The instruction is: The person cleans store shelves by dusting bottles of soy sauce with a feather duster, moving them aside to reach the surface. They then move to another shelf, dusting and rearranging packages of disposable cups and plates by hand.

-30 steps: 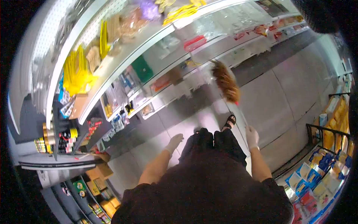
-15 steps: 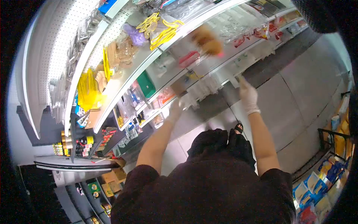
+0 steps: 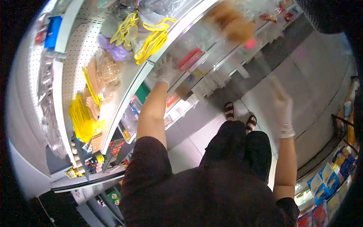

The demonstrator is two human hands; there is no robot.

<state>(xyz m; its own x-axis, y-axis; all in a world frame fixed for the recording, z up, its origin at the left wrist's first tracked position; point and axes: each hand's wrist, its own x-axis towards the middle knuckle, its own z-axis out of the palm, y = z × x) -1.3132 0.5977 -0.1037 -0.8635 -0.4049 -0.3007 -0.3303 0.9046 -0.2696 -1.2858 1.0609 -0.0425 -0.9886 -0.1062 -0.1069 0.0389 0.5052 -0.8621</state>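
My right hand [image 3: 283, 106], in a pale thin glove, grips the handle of a duster. The duster's fluffy brown head [image 3: 231, 23] is smeared by motion over the shelf at the upper right, with a pink collar below it. My left hand [image 3: 165, 70], gloved too, reaches over the shelf with its fingers spread. Close to its fingertips lies a red item [image 3: 190, 59]. Yellow-edged work gloves [image 3: 153, 43] are on the upper shelf, left of that hand.
A white shelf edge [image 3: 132, 81] curves across the left, holding bagged brown gloves [image 3: 107, 66], a purple bundle [image 3: 113, 48] and a yellow pack [image 3: 83, 119]. Lower shelves carry packaged goods. A black rack [image 3: 336, 121] with blue packets [image 3: 324, 185] stands at right.
My left hand has risen from the lower shelves to beside the red item, its fingers spreading. My right hand has moved right and down, and the duster head has swung right. The view has shifted.
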